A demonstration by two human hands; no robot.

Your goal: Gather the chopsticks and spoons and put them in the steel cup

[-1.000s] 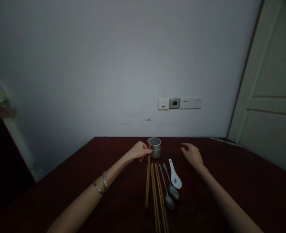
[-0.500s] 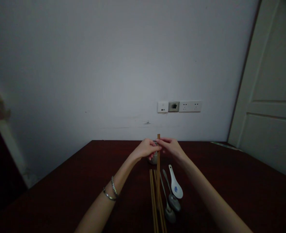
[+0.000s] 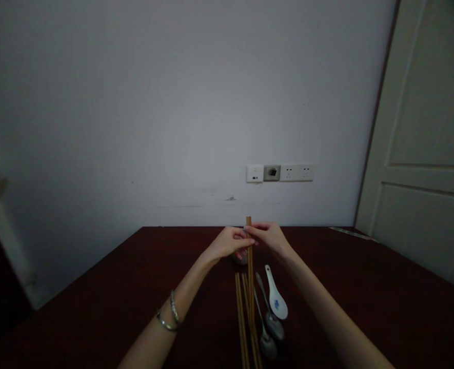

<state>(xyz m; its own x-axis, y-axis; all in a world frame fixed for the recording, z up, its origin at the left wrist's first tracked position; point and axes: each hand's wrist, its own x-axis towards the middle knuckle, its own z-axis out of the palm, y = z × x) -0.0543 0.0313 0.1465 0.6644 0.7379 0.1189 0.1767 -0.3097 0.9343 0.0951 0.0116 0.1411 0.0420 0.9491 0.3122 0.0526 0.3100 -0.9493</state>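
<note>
A pair of wooden chopsticks [image 3: 250,271] is pinched near the upper end between my left hand [image 3: 232,242] and my right hand [image 3: 269,237]. The fingers of both hands are closed round them, and the chopsticks slant down toward me. Behind my left hand stands a small greyish cup [image 3: 239,259], mostly hidden. More chopsticks [image 3: 241,318] lie on the table below the held pair. Beside them, to the right, are two metal spoons [image 3: 275,325] and a white spoon [image 3: 276,301] with a blue mark.
The dark red-brown table [image 3: 134,297] reaches back to a pale wall [image 3: 173,102]. Wall sockets [image 3: 296,173] sit above its back edge, and a white door [image 3: 422,143] stands at the right. A flat strip [image 3: 353,234] lies at the back right corner.
Both hands keep hold of the chopsticks, with slight shifts of the fingers. My left hand covers more of the cup now. The whole view has shifted slightly.
</note>
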